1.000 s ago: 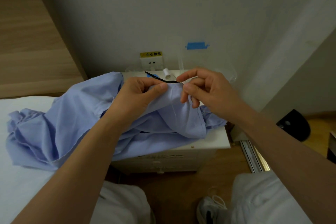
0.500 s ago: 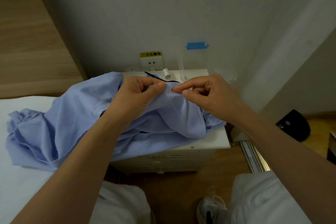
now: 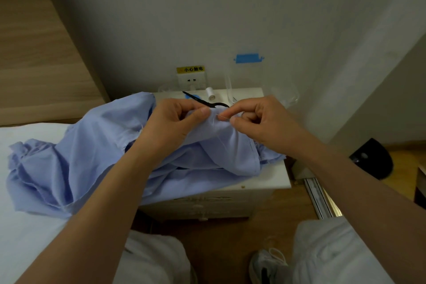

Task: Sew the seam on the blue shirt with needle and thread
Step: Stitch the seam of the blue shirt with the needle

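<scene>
The bed (image 3: 27, 233), under a white sheet, filled the left side. The blue shirt (image 3: 76, 157), pale and crumpled, sprawled from the bed across the top of the small white counter (image 3: 272, 180), its long axis running left to right, with a hemmed edge hanging over the counter's front. Its bulk hid most of the counter top.

The left hand (image 3: 170, 127) gripped a raised fold of the shirt, thumb pressed against curled fingers. The right hand (image 3: 265, 122) sat just beside it, forefinger and thumb pinching the needle (image 3: 222, 118), the other fingers curled in.

Behind the hands, black scissors (image 3: 202, 100) lay at the back of the counter, partly hidden by the knuckles, with a spool of white thread (image 3: 210, 93) upright near them below a wall socket (image 3: 191, 79).

The needle, a thin pale sliver, lay nearly level across the view, its left end at the fold between the two thumbs; which end was the tip I cannot tell.
</scene>
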Demonstrator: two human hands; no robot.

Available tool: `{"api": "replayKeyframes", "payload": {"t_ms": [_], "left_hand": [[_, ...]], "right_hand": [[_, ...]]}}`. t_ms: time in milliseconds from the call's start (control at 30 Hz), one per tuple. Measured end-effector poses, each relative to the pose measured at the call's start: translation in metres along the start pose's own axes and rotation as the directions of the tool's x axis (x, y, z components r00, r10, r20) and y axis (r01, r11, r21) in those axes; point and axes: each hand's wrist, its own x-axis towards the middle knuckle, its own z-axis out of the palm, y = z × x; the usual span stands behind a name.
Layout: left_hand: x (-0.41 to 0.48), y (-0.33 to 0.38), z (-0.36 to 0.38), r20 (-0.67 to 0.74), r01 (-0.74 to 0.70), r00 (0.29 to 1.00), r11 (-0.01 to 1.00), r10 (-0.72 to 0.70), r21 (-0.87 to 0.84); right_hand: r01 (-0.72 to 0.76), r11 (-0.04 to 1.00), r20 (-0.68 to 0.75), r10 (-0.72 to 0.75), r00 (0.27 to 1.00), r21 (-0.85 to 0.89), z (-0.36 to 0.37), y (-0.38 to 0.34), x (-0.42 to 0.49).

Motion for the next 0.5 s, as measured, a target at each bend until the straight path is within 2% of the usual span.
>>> {"api": "replayKeyframes", "payload": {"t_ms": [133,267,333,500], "left_hand": [[-0.001,0.000,0.001,0.019,-0.045,0.999,0.998,0.044,0.050],[0.000,-0.003,0.002,0.041,-0.064,0.997,0.995,0.061,0.071],[0.000,-0.004,0.002,0.044,-0.077,0.996,0.991,0.073,0.107],[0.003,-0.011,0.002,-0.048,-0.057,0.996,0.967,0.071,0.250]], "right_hand": [[-0.095,0.995,0.086,0.094,0.992,0.013,-0.001,0.001,0.000],[-0.124,0.992,0.180,0.120,0.976,0.016,-0.001,-0.002,-0.001],[-0.138,0.990,0.164,0.136,0.977,0.001,0.000,-0.001,0.001],[-0.139,0.990,0.080,0.140,0.987,-0.013,0.005,0.003,0.003]]}}
